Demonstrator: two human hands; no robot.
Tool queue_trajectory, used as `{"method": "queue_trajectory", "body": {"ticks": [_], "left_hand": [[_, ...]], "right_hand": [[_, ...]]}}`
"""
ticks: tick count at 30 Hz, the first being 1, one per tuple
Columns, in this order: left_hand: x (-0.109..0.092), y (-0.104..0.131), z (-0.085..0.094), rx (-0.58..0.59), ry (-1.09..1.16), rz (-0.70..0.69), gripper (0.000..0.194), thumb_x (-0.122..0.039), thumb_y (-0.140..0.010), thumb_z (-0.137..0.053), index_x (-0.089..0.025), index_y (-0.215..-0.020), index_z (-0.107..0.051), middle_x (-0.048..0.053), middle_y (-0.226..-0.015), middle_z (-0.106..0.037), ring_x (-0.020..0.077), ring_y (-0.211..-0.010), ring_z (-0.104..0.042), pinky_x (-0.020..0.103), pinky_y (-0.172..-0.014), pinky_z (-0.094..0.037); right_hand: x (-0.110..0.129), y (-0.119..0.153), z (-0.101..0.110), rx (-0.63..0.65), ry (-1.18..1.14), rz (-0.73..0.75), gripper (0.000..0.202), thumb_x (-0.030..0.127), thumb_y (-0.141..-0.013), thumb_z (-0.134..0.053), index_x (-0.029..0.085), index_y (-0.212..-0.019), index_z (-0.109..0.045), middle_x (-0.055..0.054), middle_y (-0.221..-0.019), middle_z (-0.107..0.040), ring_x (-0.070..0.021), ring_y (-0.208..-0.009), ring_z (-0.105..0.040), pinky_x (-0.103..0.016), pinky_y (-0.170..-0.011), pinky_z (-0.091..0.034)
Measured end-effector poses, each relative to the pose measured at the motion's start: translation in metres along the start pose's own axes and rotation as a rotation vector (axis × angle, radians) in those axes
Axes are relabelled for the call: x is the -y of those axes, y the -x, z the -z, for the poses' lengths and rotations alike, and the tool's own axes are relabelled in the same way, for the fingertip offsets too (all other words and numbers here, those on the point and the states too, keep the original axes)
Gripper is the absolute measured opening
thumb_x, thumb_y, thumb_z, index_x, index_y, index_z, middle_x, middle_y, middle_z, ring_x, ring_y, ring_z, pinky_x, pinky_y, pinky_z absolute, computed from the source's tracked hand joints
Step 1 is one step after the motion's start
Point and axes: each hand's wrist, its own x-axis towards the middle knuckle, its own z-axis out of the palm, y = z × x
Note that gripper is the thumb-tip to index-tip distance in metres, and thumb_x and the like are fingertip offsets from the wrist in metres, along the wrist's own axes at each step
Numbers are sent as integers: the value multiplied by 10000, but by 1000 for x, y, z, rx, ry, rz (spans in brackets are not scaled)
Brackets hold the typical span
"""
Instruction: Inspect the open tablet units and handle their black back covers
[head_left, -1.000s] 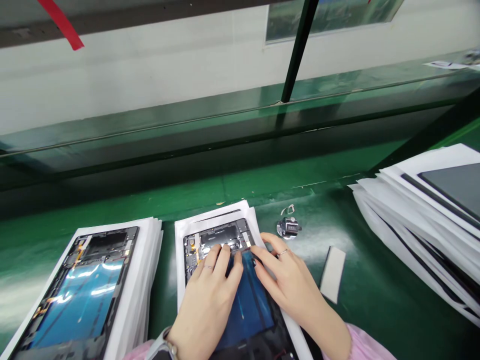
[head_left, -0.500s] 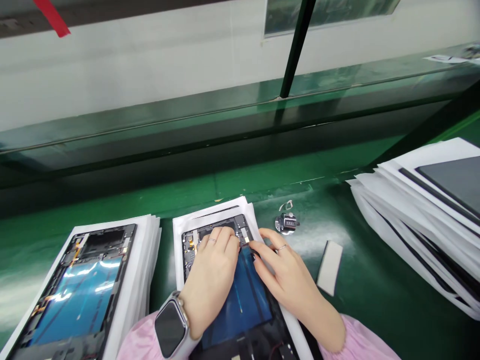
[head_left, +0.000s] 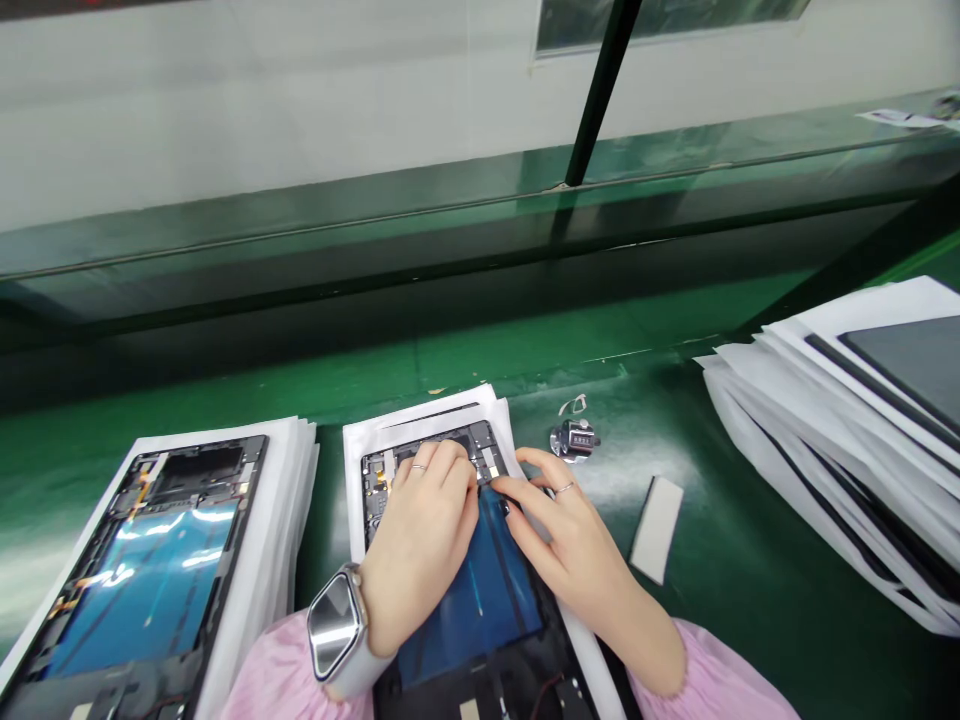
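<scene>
An opened tablet (head_left: 465, 650) with a blue battery area lies in front of me, its inner parts bare, on white sheets. My left hand (head_left: 431, 530) is closed over its upper part, fingers curled down; the fingertips and anything in them are hidden. At the tablet's upper right, my right hand (head_left: 566, 535) touches near a small pale connector piece (head_left: 492, 470) with the index fingertip. The right thumb sits just below, slightly apart, and the other fingers are spread toward the edge. A watch (head_left: 335, 625) is on my left wrist.
At left, another opened tablet (head_left: 142, 590) lies on a stack of white sheets (head_left: 281, 540). A metal tally counter (head_left: 576, 440) and a pale block (head_left: 657, 530) lie right of my hands. Farther right stands a pile of sheets and dark panels (head_left: 825, 420) on the green table (head_left: 750, 600).
The camera view has shifted slightly. Both hands stay at the tablet's upper part, and my left wrist has turned a little. Nothing else has visibly moved.
</scene>
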Motion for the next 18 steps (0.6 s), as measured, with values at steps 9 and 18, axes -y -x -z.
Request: {"method": "queue_trajectory", "body": {"ticks": [9,18], "left_hand": [[5,2,0,-11,182,64,184,-26,-955,-543,-187,-880,-494,26,-1014,-562,228,-958,-502,412,-824,-417],[7,4,2,15,206,45,150,-21,-949,-544,-169,-924,-536,57,-1071,-583,252,-997,-519,453,-850,-468]], "right_hand": [[-2,-1,-2,17,20,9,290,135,-996,-472,188,-1176,-692,-192,-1297,-557,-323,-1158,-637,-488,-887,-613],[0,-3,2,40,85,76,352,82,-971,-466,189,-1180,-729,-205,-1303,-567,-356,-1178,-627,-516,-855,-626]]}}
